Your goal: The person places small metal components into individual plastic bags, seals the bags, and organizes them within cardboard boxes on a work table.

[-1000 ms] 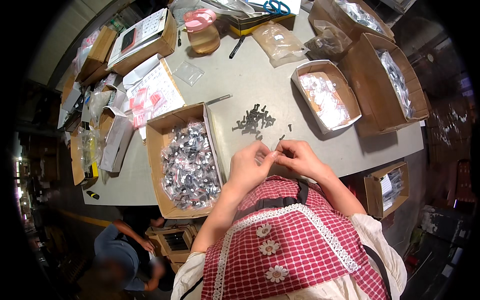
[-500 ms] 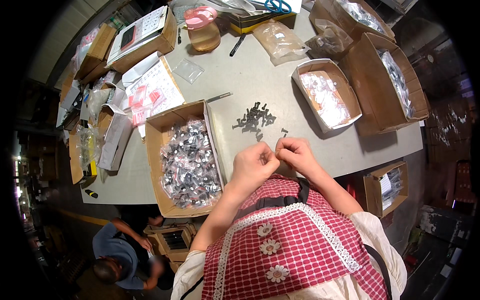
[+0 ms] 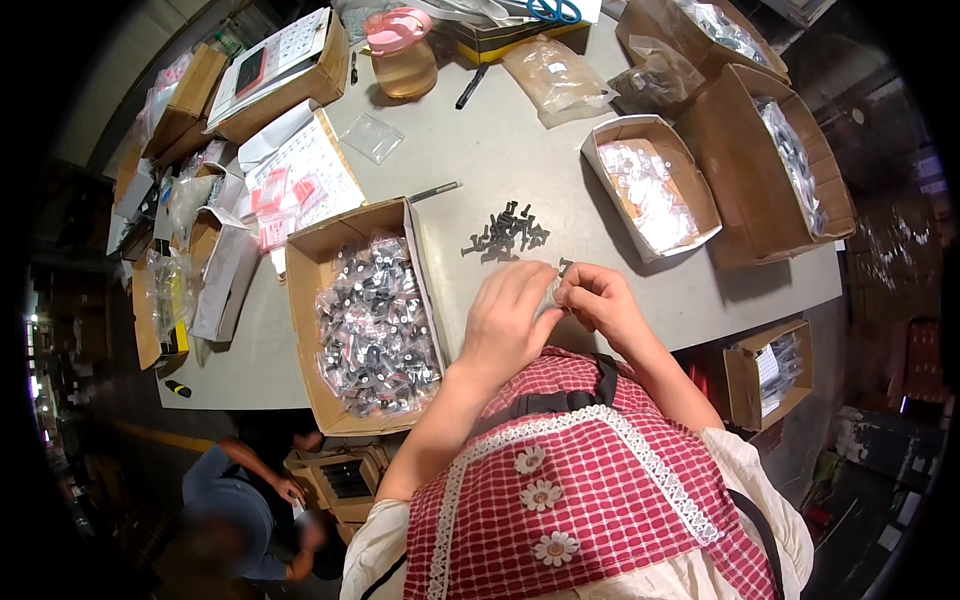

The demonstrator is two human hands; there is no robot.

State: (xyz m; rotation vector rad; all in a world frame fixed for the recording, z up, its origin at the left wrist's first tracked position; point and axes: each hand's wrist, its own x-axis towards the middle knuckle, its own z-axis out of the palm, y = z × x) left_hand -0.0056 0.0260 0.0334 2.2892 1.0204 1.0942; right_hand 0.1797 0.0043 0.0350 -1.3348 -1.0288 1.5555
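Observation:
At the near edge of the table my two hands meet, with a small clear plastic bag [image 3: 549, 296] partly visible between them. My left hand [image 3: 508, 312] curves around one side of it, thumb toward the fingertips. Thumb and forefinger of my right hand [image 3: 600, 298] pinch its other side. What the bag contains, if anything, is hidden by my fingers. Just beyond lies a loose pile of black screws [image 3: 510, 232], with a single one [image 3: 565, 265] apart from it, close to my right fingertips. Left of my left hand stands a cardboard box [image 3: 428, 290] full of small bagged parts.
A shallow box [image 3: 712, 225] of small clear packets and a deeper carton [image 3: 740, 190] stand at right. A pen [image 3: 436, 190], a flat clear bag [image 3: 373, 138] and a pink-lidded jug [image 3: 402, 62] lie farther off. Another person [image 3: 235, 500] sits at lower left.
My left hand has opened out and shifted slightly up, its fingers extending over the bag. My right hand has moved a little up, still pinching. The bag now shows between them.

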